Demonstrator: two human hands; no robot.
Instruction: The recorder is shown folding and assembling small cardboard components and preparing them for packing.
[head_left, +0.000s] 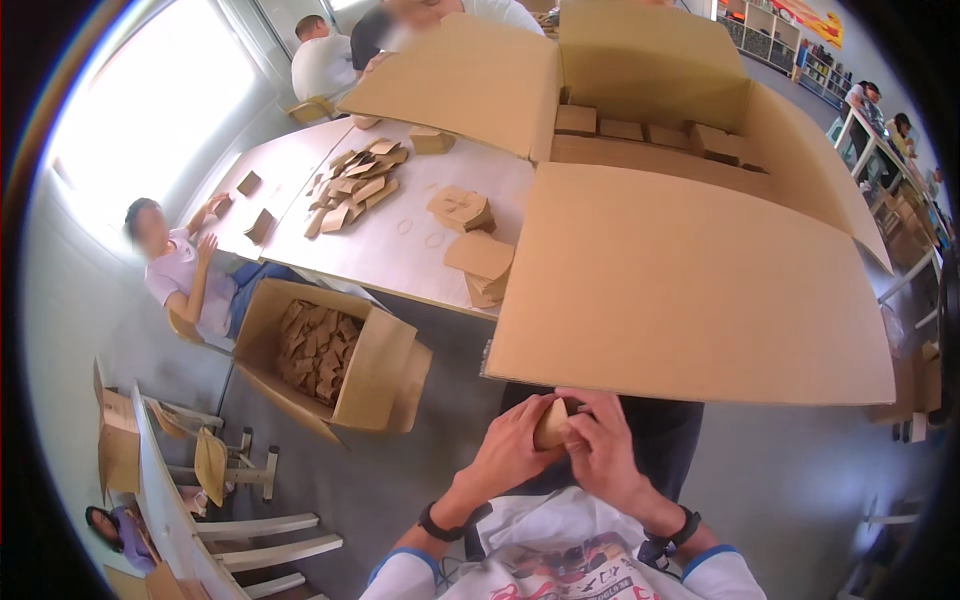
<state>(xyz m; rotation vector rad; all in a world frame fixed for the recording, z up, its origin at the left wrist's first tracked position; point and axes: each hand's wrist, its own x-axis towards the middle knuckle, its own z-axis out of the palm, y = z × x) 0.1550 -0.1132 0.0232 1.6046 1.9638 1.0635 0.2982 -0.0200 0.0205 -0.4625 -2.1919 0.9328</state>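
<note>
Close in front of my body, both hands hold a small brown cardboard piece [550,426]; whether it is a folded box or a stack of cards I cannot tell. My left hand [515,440] wraps round its left side with the fingers closed. On the other side my right hand [600,440] grips its edge, thumb and fingers bent over it. Just beyond my hands hangs the wide flap [690,285] of a large open carton [810,150]. Rows of small brown boxes [620,130] lie inside that carton.
A white table [420,245] at left bears a heap of flat brown pieces [355,185] and stacks [480,265]. Below stands an open carton [385,375] full of brown pieces. A seated person [195,270] works at the table's left end. Stools [212,465] stand lower left.
</note>
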